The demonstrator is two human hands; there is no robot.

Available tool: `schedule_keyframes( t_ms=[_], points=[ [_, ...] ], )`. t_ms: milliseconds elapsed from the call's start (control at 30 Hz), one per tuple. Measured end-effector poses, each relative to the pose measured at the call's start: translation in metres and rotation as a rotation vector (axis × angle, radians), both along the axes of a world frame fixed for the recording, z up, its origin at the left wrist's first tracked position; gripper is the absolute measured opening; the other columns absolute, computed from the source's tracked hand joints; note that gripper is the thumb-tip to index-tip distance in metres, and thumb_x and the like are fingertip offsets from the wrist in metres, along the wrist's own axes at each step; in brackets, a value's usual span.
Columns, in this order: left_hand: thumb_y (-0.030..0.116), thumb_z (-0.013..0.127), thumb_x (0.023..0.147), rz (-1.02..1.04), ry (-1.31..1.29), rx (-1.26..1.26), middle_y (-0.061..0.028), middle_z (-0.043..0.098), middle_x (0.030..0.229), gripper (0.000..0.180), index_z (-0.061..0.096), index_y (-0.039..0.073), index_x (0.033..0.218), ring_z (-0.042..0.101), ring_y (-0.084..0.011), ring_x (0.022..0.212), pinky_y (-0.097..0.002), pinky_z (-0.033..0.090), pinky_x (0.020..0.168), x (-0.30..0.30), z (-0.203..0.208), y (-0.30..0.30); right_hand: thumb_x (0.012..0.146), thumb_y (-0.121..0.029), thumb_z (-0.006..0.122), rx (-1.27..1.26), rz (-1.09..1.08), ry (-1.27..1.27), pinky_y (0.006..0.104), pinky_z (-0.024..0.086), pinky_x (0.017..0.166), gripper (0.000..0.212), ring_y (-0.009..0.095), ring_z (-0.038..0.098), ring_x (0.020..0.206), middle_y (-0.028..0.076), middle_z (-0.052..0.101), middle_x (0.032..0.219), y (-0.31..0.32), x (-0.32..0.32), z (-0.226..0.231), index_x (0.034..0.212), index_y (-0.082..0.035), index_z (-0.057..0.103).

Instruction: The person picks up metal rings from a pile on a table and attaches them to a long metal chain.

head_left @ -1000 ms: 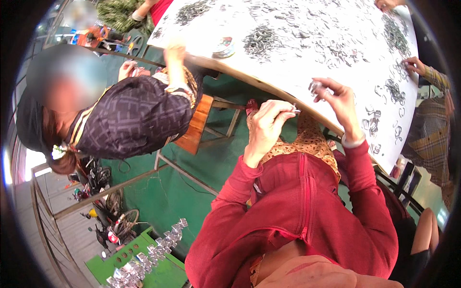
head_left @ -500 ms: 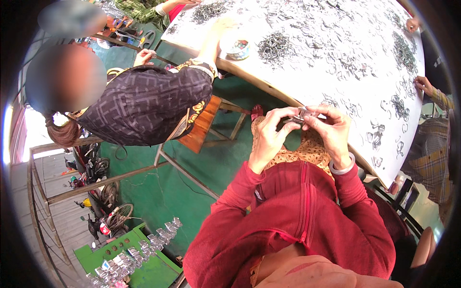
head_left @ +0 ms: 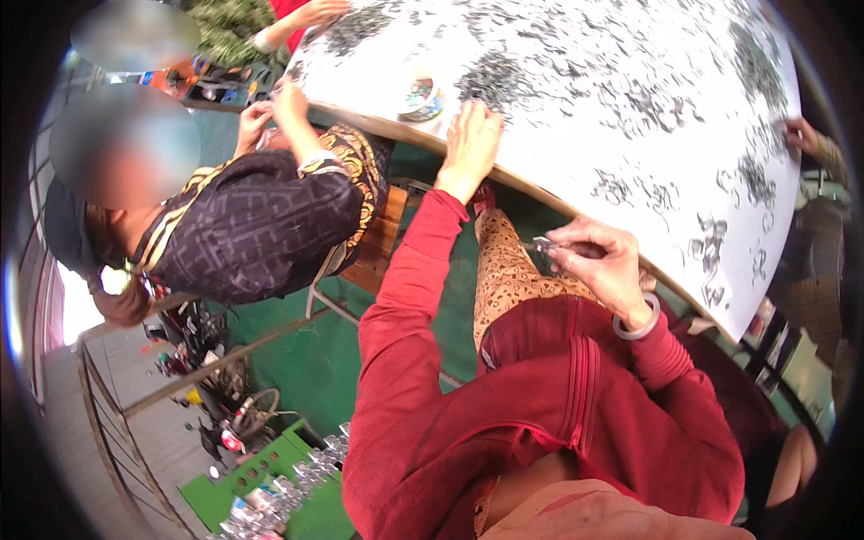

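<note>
My left hand (head_left: 472, 146) is stretched over the near edge of the white tabletop (head_left: 549, 153). Its fingers are extended, with the tips beside a pile of small dark curved pieces (head_left: 493, 79); I see nothing held in it. Close to my lap, just off the table edge, my right hand (head_left: 605, 259) pinches a small shiny metal clip-like piece (head_left: 543, 244) between thumb and fingers. A patterned round tub (head_left: 421, 99) with small things in it stands left of my left hand.
Many loose dark pieces (head_left: 643, 103) cover the table. At my left a co-worker in a dark patterned top (head_left: 261, 216) sits on a wooden stool (head_left: 378, 243). Another person's hand (head_left: 801, 135) is at the right edge. Metal pieces line a green table (head_left: 211, 490) at lower left.
My left hand has let go of the metal piece and moved up-left onto the table by the dark pile. My right hand keeps the piece, slightly lower. The co-worker's arm has drawn back from the table.
</note>
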State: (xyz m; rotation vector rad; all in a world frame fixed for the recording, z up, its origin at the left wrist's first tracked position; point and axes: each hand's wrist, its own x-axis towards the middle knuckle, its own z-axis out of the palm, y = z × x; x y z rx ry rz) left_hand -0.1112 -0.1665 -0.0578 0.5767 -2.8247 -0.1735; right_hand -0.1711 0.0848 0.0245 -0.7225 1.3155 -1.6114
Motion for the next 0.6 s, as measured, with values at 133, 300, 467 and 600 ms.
schedule_keyframes(
  t_ms=[133, 300, 467, 600],
  points=[
    [0.012, 0.054, 0.086, 0.003, 0.175, -0.126, -0.0127, 0.056, 0.088, 0.007, 0.055, 0.007, 0.091, 0.055, -0.0308, 0.086, -0.0430, 0.046, 0.073, -0.010, -0.005, -0.011, 0.075, 0.005, 0.065, -0.008, 0.038, 0.043, 0.0207, 0.050, 0.064, 0.021, 0.006, 0.061, 0.074, 0.003, 0.065, 0.081, 0.005, 0.001, -0.001, 0.094, -0.002, 0.070],
    [0.003, 0.047, 0.086, 0.097, 0.264, -0.134, -0.0144, 0.059, 0.090, 0.013, 0.053, 0.003, 0.098, 0.057, -0.0313, 0.086, -0.0412, 0.046, 0.075, -0.029, 0.019, -0.010, 0.076, 0.002, 0.067, -0.128, 0.049, 0.065, 0.0212, 0.047, 0.061, 0.018, 0.006, 0.057, 0.069, 0.003, 0.066, 0.080, 0.016, 0.016, 0.003, 0.092, -0.005, 0.071],
    [0.006, 0.054, 0.087, -0.086, 0.409, 0.052, -0.0173, 0.065, 0.093, 0.024, 0.055, 0.001, 0.111, 0.062, -0.0317, 0.081, -0.0385, 0.048, 0.072, -0.052, 0.031, 0.017, 0.075, 0.003, 0.067, -0.210, 0.021, 0.231, 0.0220, 0.047, 0.061, 0.019, 0.007, 0.057, 0.067, 0.004, 0.065, 0.079, 0.036, 0.028, 0.020, 0.091, -0.005, 0.071],
    [0.011, 0.058, 0.085, -0.219, 0.189, 0.689, -0.0141, 0.068, 0.083, 0.018, 0.065, 0.006, 0.102, 0.065, -0.0282, 0.069, -0.0368, 0.050, 0.066, -0.083, 0.032, 0.097, 0.074, 0.004, 0.067, -0.283, 0.002, 0.258, 0.0230, 0.047, 0.059, 0.019, 0.008, 0.058, 0.067, 0.005, 0.066, 0.081, 0.047, 0.031, 0.027, 0.091, -0.004, 0.071]
  ],
)
